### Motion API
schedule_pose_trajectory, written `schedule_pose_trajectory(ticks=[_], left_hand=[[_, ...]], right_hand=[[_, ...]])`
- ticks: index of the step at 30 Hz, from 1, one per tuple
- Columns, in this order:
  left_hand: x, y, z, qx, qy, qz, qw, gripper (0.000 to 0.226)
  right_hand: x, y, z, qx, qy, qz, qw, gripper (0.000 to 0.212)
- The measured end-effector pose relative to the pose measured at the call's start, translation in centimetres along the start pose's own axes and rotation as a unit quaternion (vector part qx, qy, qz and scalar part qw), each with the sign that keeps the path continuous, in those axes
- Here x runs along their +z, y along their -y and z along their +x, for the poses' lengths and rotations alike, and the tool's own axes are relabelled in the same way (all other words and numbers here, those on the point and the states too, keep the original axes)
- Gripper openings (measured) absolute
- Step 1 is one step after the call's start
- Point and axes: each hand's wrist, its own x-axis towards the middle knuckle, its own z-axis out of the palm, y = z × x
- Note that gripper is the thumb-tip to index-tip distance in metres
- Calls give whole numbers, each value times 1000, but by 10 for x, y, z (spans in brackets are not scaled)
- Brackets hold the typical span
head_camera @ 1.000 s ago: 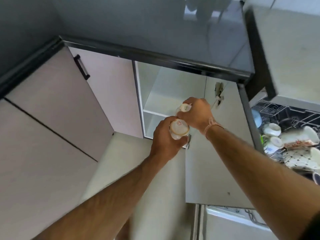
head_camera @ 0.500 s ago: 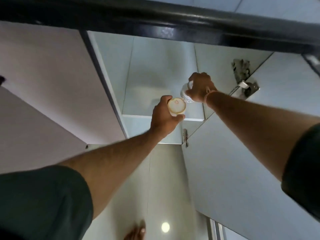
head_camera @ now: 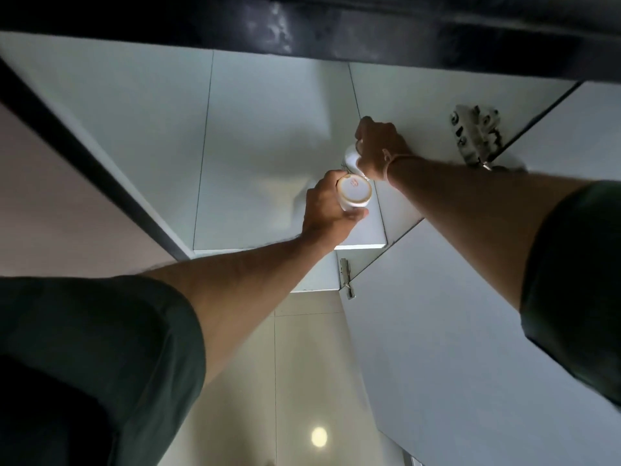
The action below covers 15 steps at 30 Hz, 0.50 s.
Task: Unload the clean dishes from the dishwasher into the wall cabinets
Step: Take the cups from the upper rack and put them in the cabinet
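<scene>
View looks up from below. Left cup (head_camera: 355,195): ringed base faces the camera, mouth away and hidden, long axis running up toward the cabinet (head_camera: 268,129) interior. It is held in the air in front of the shelf (head_camera: 359,245) edge. Right cup (head_camera: 350,158): white, just above and behind the left one, mostly covered; can't tell if it sits on anything.

Left hand (head_camera: 326,215): arm stretched up, fingers wrapped round the left cup's side, thumb under its lower wall. Right hand (head_camera: 378,148): arm stretched higher, wrist band showing, fingers curled over the right cup, gripping it.

Cabinet is white inside, with a black trim (head_camera: 302,21) band above. Its door (head_camera: 470,331) is swung open on the right, with hinges (head_camera: 474,131) on that side. Beige tiled wall (head_camera: 302,364) below carries a round light reflection. Dark green sleeves (head_camera: 100,364) on both arms.
</scene>
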Motion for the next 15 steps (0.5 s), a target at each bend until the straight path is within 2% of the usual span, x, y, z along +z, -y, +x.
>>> schedule_pose_trajectory(ticks=[7,15], left_hand=[[27,1,24,-20,-46,11,999,65],[31,1,61,-33,-46,62,996,70]], right_hand=[[2,-1,24,-29,-22,-38,999,41],[9,0,57,-40,-45,-83,995,39]])
